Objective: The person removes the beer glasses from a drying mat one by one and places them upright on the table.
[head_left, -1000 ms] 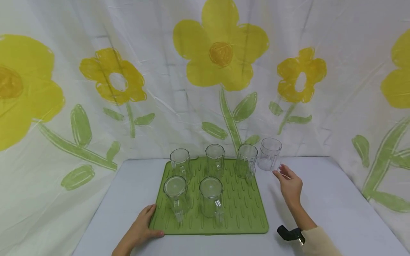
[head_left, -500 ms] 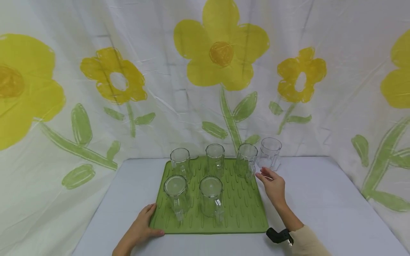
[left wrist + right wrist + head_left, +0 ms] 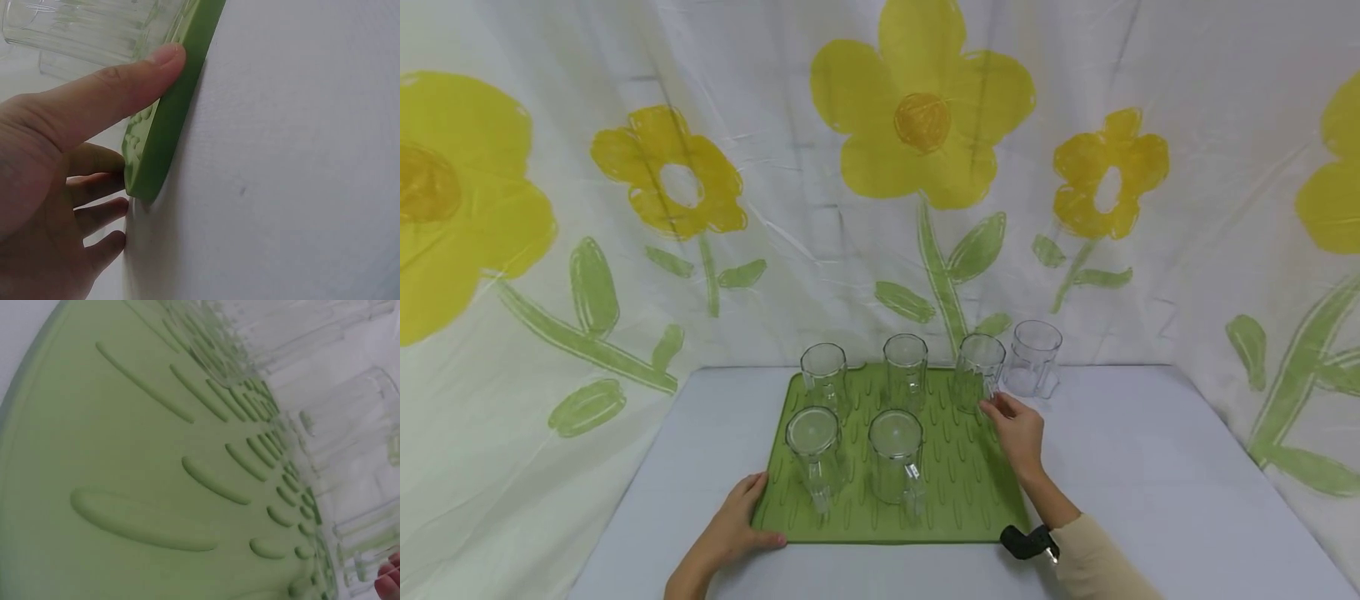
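In the head view, my left hand (image 3: 726, 521) rests at the front left corner of a green drying mat (image 3: 955, 517). Its straight thumb (image 3: 119, 90) lies against the front edge, while the fingertips touch the left side. My right hand (image 3: 1018, 432) pinches the handle of a clear glass mug (image 3: 979, 362) standing at the mat's back right. In the right wrist view, only a little of the fingers (image 3: 389, 581) shows beside the glass. Two more mugs, the back left mug (image 3: 823, 367) and back middle mug (image 3: 906, 367), stand in the same row.
Nearer the front, an upside-down left mug (image 3: 814, 437) and an upside-down right mug (image 3: 897, 437) sit on the mat. Another glass mug (image 3: 1033, 358) stands on the white table (image 3: 1135, 467) just right of the mat. A flowered curtain (image 3: 820, 250) hangs behind.
My right hand has moved left from beside the mug on the table to the handle of the back right mug on the mat. The left hand stays at the mat's corner.
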Tool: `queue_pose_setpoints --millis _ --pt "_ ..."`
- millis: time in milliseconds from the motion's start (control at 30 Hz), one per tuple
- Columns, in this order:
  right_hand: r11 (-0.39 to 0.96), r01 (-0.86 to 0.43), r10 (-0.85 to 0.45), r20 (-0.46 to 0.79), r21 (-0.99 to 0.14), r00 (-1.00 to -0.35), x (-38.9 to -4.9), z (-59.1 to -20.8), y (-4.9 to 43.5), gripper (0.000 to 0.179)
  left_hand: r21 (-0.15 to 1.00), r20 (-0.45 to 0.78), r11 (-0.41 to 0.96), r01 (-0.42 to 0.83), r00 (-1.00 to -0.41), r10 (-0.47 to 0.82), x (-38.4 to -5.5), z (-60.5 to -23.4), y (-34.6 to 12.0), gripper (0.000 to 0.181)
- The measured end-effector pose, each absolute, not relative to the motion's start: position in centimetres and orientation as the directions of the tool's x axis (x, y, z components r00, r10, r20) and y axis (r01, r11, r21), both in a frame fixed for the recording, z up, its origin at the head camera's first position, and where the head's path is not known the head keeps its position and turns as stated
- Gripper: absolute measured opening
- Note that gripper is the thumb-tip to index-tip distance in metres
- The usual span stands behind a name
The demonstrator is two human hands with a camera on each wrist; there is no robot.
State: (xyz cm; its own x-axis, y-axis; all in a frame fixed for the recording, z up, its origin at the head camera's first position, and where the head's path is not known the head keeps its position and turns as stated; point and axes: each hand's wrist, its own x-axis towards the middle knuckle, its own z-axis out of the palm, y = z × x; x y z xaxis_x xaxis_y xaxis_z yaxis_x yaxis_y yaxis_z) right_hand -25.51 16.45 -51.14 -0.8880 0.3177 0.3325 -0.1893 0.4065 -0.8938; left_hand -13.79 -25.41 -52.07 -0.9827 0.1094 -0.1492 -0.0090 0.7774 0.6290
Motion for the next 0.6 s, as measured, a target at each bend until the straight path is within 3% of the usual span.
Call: queue_pose_setpoints --millis 600 --pt "0.607 -0.246 0.277 0.490 -0.756 -0.826 -26.01 -51.23 16.40 0.016 0.627 -0.140 0.779 0.002 -0.983 0.116 -13.94 -52.19 -25.50 0.111"
